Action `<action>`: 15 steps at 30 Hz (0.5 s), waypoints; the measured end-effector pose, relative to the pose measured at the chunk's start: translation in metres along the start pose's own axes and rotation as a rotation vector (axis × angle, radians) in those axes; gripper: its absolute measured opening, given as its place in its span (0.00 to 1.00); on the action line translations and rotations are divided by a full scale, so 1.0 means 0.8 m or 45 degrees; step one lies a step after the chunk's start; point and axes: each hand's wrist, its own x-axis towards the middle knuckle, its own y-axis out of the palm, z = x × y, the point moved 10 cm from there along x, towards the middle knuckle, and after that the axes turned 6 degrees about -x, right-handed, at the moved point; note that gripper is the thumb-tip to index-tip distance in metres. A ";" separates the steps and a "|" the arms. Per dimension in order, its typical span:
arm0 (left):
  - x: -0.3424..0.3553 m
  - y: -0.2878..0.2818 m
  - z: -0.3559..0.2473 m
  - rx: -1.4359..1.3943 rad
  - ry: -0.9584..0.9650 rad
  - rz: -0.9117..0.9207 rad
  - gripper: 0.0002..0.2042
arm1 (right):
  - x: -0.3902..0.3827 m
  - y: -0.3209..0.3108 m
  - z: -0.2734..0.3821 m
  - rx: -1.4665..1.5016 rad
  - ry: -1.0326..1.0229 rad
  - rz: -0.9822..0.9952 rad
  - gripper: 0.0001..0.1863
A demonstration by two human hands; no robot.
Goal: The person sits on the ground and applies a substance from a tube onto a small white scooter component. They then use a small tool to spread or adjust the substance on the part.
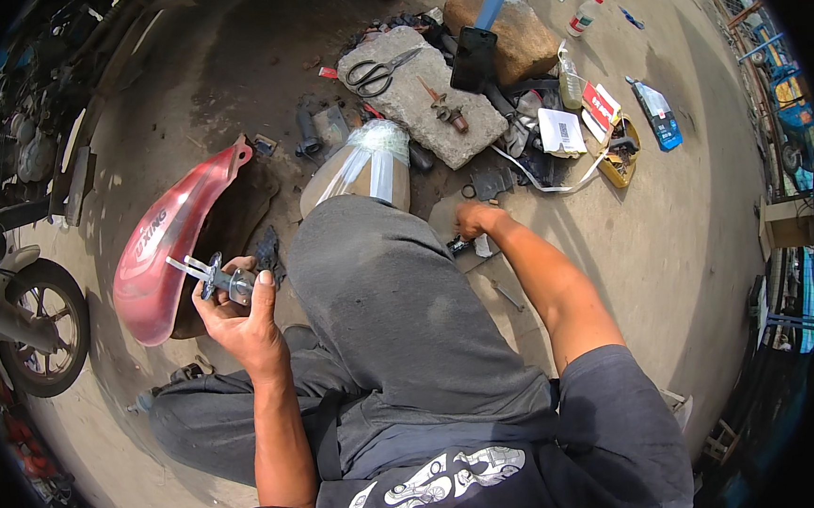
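Observation:
Raised at the left, my left hand (pixel 247 331) is closed on a flanged metal fitting (pixel 223 281) with two pale prongs pointing left. Just beyond it lies a red motorcycle fuel tank (pixel 170 233), on its side on the ground. My right hand (pixel 477 219) reaches down beside my right knee, fingers curled. What it grips, if anything, is hidden. Close below those fingers is a small dark metal part (pixel 461 246). A flat dark piece (pixel 491 184) lies just above the hand, and a thin metal tool (pixel 508 296) lies below it.
Scissors (pixel 383 72) and a rusty bolt-like part (pixel 451 114) rest on a concrete slab (pixel 424 92). A phone (pixel 475 59) on a blue holder hangs over a brown rock (pixel 515 43). Rightward are a yellow container (pixel 620 168), a blue-black packet (pixel 657 114) and a bottle (pixel 585 17). A motorcycle wheel (pixel 44 327) stands left.

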 end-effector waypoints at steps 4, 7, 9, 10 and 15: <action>0.002 -0.006 -0.004 0.063 0.092 -0.039 0.17 | 0.001 -0.009 0.017 0.044 0.029 0.005 0.15; 0.005 -0.013 0.005 0.058 0.047 -0.025 0.24 | -0.003 -0.024 0.029 0.070 0.001 -0.023 0.14; 0.004 -0.004 -0.001 0.058 0.060 -0.021 0.21 | -0.011 -0.034 0.035 0.057 -0.025 -0.064 0.14; 0.004 0.001 -0.002 0.063 0.074 -0.021 0.18 | -0.013 -0.043 0.031 0.079 -0.007 -0.206 0.08; 0.003 0.006 0.004 0.067 0.065 -0.033 0.16 | -0.019 -0.053 0.015 0.115 -0.067 -0.289 0.10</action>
